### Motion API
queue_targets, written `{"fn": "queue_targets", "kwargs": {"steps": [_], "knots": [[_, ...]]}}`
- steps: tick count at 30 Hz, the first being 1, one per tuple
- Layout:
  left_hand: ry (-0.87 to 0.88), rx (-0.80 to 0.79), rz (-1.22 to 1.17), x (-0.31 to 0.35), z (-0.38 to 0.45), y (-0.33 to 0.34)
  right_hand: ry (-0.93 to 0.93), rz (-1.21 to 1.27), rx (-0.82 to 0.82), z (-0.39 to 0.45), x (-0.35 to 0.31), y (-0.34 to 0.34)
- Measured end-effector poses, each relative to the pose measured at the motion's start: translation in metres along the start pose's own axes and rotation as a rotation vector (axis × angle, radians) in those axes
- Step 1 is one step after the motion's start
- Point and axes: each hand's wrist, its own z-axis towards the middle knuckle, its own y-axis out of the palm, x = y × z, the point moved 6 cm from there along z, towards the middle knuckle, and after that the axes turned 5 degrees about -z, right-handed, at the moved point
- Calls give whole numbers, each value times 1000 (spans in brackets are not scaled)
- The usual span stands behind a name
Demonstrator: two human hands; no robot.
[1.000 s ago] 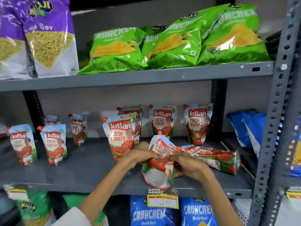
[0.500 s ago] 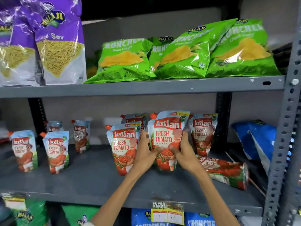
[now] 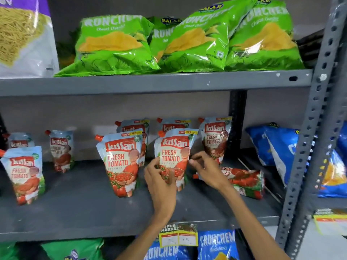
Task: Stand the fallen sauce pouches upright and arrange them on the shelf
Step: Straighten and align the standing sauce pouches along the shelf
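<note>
A Kissan tomato sauce pouch (image 3: 175, 149) stands upright on the grey middle shelf (image 3: 75, 203), in the front row. My left hand (image 3: 161, 182) rests on its lower left front. My right hand (image 3: 205, 168) pinches its right edge. Just behind my right hand one fallen pouch (image 3: 246, 182) lies on its side, spout pointing left. Another upright pouch (image 3: 122, 162) stands to the left of the one I hold. Three more (image 3: 216, 137) stand in the back row, and several smaller-looking ones (image 3: 24, 175) stand at the far left.
Green chip bags (image 3: 116, 44) and a sev bag (image 3: 22, 34) fill the shelf above. Blue snack bags (image 3: 277, 147) lean in the bay to the right, beyond a perforated steel upright (image 3: 309, 128). A price tag (image 3: 178, 237) hangs on the shelf's front edge, with blue bags (image 3: 217, 244) below.
The pouch was lifted from lying at the shelf front, turned upright and set down in the front row beside the other. Both hands have slid lower on its sides.
</note>
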Motion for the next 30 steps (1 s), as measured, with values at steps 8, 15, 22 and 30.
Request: {"fn": "queue_targets", "kwargs": {"steps": [8, 15, 22, 30], "knots": [[-1240, -424, -747, 27, -70, 113, 485, -693, -223, 7, 58, -94], [-1425, -568, -759, 43, -74, 147, 541, -652, -328, -10, 63, -95], [-1053, -419, -509, 31, -76, 149, 475, -504, -54, -24, 49, -112], [-331, -305, -340, 61, -16, 134, 52, 38, 374, -33, 25, -130]]}}
